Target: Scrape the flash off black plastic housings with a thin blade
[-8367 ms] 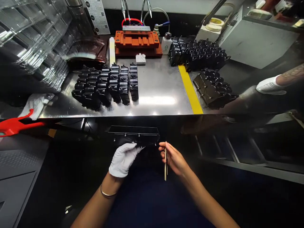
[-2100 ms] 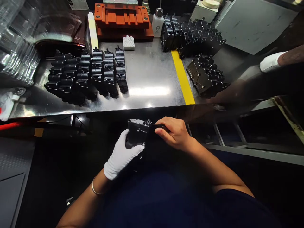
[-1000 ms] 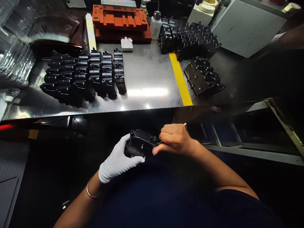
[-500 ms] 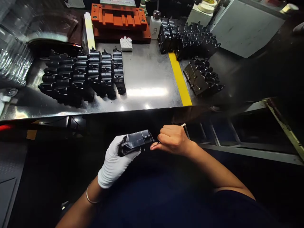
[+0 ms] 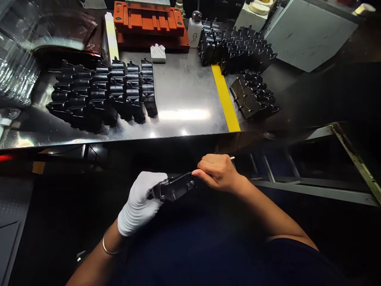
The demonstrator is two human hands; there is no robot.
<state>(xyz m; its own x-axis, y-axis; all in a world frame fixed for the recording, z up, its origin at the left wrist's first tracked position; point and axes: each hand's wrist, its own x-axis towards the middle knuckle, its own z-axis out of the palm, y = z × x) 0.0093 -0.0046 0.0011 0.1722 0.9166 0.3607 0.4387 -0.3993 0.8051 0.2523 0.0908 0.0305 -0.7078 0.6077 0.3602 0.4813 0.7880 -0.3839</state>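
Note:
My left hand, in a white glove, is closed around a black plastic part held below the table's front edge. My bare right hand is pinched on a thin pale stick, whose end shows past my knuckles. My right fingertips touch the right end of the part. Both hands are over my dark lap, close together.
A shiny metal table carries a row of black parts on the left, more black parts and a smaller group right of a yellow stripe. An orange fixture, a small bottle and a white cloth stand behind.
My left hand has turned the black part and lowered it slightly. My right hand stays pinched on the stick at the part's end. A co-worker's gloved hand at right has left the view.

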